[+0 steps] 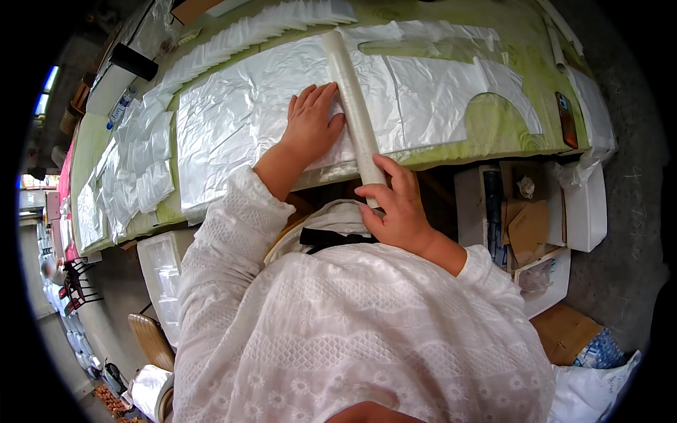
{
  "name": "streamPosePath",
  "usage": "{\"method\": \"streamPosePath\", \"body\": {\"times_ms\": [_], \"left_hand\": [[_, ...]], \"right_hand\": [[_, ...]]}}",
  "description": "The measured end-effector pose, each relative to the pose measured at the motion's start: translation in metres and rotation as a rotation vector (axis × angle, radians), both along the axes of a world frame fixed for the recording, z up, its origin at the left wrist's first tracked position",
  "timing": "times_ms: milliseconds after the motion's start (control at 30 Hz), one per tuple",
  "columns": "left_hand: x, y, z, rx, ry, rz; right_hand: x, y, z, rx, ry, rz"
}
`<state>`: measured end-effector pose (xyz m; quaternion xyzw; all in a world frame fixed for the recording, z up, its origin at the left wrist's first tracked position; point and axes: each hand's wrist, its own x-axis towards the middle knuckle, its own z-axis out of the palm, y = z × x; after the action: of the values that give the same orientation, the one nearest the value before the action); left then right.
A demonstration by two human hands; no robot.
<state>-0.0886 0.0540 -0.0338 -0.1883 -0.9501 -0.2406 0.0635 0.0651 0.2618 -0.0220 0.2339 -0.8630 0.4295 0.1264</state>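
A long, whitish translucent roll [355,106] lies across a stack of thin white plastic bags [233,120] with cut-out handles. Its near end sticks out over the table edge toward me. My right hand [399,206] grips that near end, thumb on one side and fingers on the other. Flat on the plastic, just left of the roll, rests my left hand [310,125], its fingers stretched out and its fingertips close to the roll. The bags look creased and shiny under it.
More folded bags lie in overlapping rows along the far side [247,32] and at left [137,169] of the green-covered table [493,120]. A phone [566,118] sits near the right edge. A bottle [121,107] and a black cylinder [134,62] are at far left. Open boxes [529,211] stand below right.
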Motion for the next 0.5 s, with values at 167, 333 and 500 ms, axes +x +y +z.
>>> {"method": "streamPosePath", "body": {"times_ms": [167, 333, 500], "left_hand": [[0.005, 0.005, 0.001, -0.209, -0.044, 0.045], [0.0, -0.003, 0.025, -0.176, -0.163, -0.021], [-0.003, -0.018, 0.043, 0.13, 0.073, -0.237]], "right_hand": [[0.002, 0.004, 0.005, -0.082, -0.042, 0.053], [-0.015, -0.003, 0.018, -0.03, 0.001, 0.125], [-0.024, -0.013, 0.031, 0.12, -0.004, 0.26]]}}
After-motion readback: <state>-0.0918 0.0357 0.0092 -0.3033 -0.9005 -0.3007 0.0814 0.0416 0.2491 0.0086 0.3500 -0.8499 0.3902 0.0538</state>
